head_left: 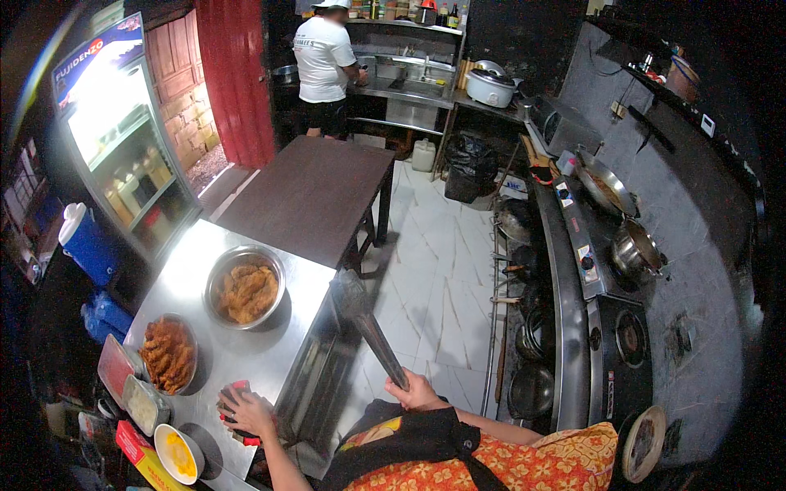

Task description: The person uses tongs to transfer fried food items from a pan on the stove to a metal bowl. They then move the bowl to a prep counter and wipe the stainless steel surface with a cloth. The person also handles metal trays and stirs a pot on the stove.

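My left hand (250, 413) presses down on a folded red-and-black cloth (238, 386) at the steel table's right edge, its fingers curled over it. My right hand (417, 394) grips the near end of long metal tongs (378, 342). Their wide far end points up and away over the gap beside the table; it is a little blurred. Farther up the table stand a steel bowl (282, 288) of golden fried pieces and a bowl of darker fried chicken (168, 356). Closest on the left is a white bowl (196, 452) with something yellow in it.
Left of the bowls lie clear containers (145, 407) and a yellow-red box (146, 458). A brown table (315, 192) adjoins the steel table (270, 344). Along the right runs a stove with a wok (606, 184) and a pot (634, 245). Another person (323, 65) stands at the sink.
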{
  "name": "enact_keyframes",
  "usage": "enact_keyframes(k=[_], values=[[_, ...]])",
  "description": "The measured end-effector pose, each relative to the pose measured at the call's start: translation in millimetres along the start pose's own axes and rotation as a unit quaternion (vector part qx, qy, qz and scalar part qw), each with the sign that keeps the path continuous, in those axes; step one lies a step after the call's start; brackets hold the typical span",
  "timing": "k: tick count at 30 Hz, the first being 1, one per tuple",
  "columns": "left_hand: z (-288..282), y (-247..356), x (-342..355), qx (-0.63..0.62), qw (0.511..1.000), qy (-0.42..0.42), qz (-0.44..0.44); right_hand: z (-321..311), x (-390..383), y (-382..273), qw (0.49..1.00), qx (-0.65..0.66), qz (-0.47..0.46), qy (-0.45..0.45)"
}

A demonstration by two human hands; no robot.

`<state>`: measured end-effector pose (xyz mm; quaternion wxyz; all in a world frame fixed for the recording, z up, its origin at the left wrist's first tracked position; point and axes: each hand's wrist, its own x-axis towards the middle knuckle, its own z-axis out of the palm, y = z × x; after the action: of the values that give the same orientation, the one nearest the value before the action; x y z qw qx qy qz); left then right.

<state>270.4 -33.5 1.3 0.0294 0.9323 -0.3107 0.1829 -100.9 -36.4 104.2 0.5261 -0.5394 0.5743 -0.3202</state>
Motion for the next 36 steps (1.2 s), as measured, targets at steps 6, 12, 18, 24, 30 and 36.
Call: enact_keyframes(k=[6,12,18,24,30,36], values=[[-1.6,0.2,1.4,0.006,1.0,-0.025,0.0,-0.6,3.7,9.3,1.0,-0.012,-0.007,-0.015],[-6.0,1.7,0.5,-0.004,1.0,-0.024,-0.004,-0.5,0.7,11.8,1.0,-0.004,-0.027,0.008],[-16.0,5.0,-1.2,-0.026,0.999,-0.023,-0.005,-8.3,-4.5,5.9,1.0,-0.001,0.008,0.005],[-13.2,5.8,-0.7,-0.023,0.999,-0.022,-0.007,-10.3,-2.3,8.0,1.0,0.004,-0.002,0.0],[-9.0,4.3,0.4,-0.022,1.0,-0.019,-0.007,-8.6,-2.1,0.7,1.0,0.017,0.009,0.005],[-11.9,6.3,-0.1,-0.016,1.0,-0.018,-0.006,-9.3,0.8,-3.0,1.0,0.019,0.017,-0.005]])
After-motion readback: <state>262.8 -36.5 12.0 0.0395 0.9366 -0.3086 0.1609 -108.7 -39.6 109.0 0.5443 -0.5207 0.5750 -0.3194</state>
